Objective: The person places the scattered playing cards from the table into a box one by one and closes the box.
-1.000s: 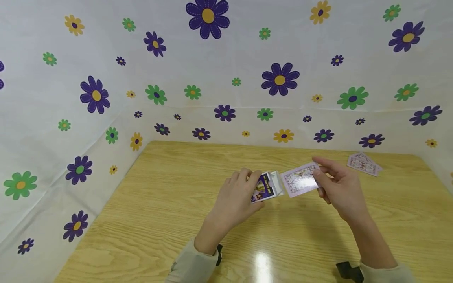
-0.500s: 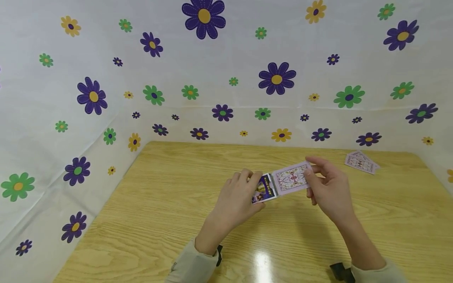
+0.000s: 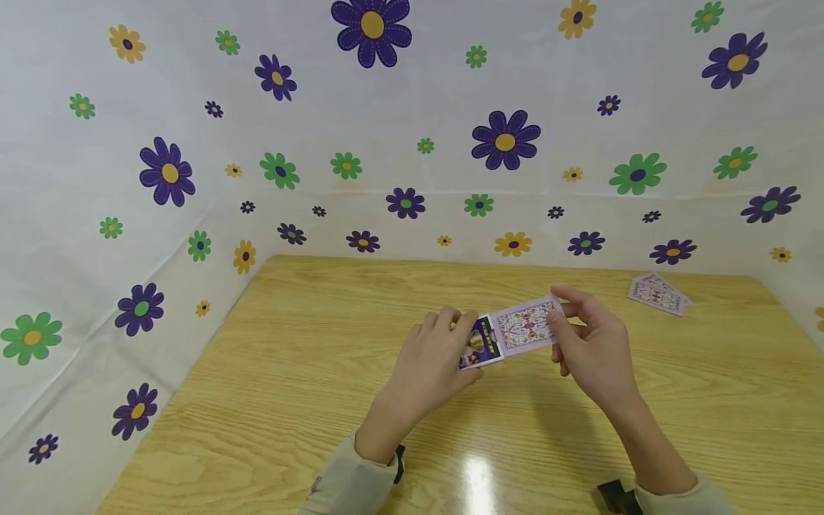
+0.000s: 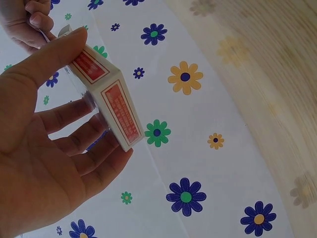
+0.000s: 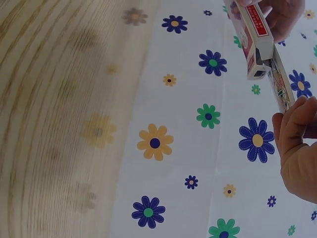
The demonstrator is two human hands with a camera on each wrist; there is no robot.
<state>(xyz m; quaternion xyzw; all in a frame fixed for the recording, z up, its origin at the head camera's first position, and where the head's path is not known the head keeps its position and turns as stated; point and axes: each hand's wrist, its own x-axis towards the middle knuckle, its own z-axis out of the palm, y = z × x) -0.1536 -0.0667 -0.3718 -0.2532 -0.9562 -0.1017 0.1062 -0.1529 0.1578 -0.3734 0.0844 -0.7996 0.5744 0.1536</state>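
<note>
A small white cardboard card box with red-framed panels and a purple printed face (image 3: 479, 343) is held above the pale wood-grain bench (image 3: 290, 372) by the left hand (image 3: 428, 368), thumb on one broad side and curled fingers (image 4: 74, 119) on the other, so the fingers are clamped on the box. A slim stack of lilac-backed playing cards with an ornate pattern (image 3: 528, 325) is pinched at its outer end by the right hand (image 3: 589, 350), thumb above and fingers below. A second ago, a clear gap lay between the stack and the open mouth of the box; half a second ago, the leading edge had reached the mouth; now that edge is seen just inside it, and the right hand has drawn closer to the left. In the right wrist view the stack (image 5: 278, 82) is seen entering the box (image 5: 255, 42) at its open end. Most of the stack remains outside, so insertion is judged begun, not finished. A few more lilac-backed cards (image 3: 658, 293) lie loose at the bench's far right corner, well apart from both hands. Flower-printed white sheeting (image 3: 399, 143) is hung behind and beside the bench.
</note>
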